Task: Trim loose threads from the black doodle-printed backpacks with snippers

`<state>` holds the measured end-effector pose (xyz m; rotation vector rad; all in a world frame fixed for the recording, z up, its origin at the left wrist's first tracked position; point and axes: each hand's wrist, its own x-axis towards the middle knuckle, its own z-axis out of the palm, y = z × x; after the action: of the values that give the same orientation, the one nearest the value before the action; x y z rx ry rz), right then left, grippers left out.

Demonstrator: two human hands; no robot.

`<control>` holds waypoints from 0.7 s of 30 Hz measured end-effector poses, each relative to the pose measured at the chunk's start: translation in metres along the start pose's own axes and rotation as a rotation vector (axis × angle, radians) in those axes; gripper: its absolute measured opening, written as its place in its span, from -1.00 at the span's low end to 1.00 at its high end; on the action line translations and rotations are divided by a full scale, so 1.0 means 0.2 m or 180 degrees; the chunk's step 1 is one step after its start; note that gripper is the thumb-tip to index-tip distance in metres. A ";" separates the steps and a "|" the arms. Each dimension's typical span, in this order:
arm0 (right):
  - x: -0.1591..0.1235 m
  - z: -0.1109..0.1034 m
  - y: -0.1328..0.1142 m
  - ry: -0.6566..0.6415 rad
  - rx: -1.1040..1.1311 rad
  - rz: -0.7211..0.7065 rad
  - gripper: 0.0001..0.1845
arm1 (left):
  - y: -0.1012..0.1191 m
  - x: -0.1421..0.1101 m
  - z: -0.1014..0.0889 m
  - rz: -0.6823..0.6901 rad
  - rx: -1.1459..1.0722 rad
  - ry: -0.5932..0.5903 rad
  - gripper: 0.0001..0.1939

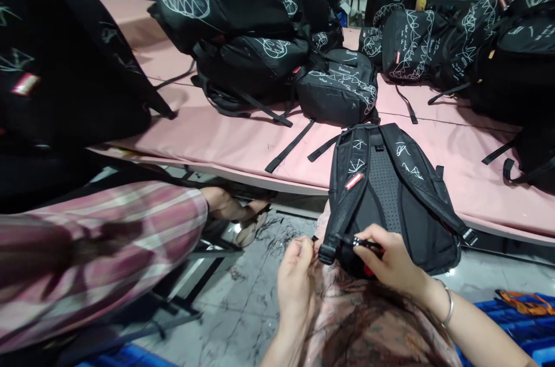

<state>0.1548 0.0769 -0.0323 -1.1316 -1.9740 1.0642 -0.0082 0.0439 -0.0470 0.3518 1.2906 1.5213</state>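
Observation:
A black backpack [390,205] lies back side up over the pink table's edge and my lap, its padded shoulder straps with white line drawings facing me. My left hand [296,274] is closed in a pinch beside the plastic strap buckle [327,254]. A little black tip, seemingly a strap end [314,238], shows at its fingertips. My right hand [392,257], with a bangle on the wrist, is closed over the lower end of the left shoulder strap. Between its thumb and fingers is a small black object with pale dots [366,244], whose kind I cannot make out.
Several black backpacks [338,89] with white drawings are piled along the pink table [234,141]. A large one [78,66] looms at the left. Beside me sits a person in plaid clothing [151,240]. Thread scraps litter the floor [247,303]; blue slatted plastic [489,321] is lower right.

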 end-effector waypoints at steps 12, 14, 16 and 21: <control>0.34 0.16 -0.05 0.0842 0.0993 0.0619 -0.82 | -0.19 0.05 0.01 0.1406 0.1617 0.0032 -0.29; 0.38 0.13 -0.09 0.0914 0.0627 0.0581 -0.85 | -0.18 0.07 0.01 0.1654 0.1851 0.0273 -0.46; 0.40 0.11 -0.11 0.0904 0.0467 0.0527 -0.88 | -0.15 0.08 0.01 0.1789 0.2107 0.0285 -0.60; 0.38 0.05 -0.09 0.0332 0.0582 0.0347 -0.77 | -0.07 0.09 -0.02 0.0813 0.1307 -0.0271 -0.65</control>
<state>0.1061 0.1367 -0.0129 -1.1804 -1.7136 1.1908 -0.0118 0.0546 -0.0678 0.8644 1.5320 1.4220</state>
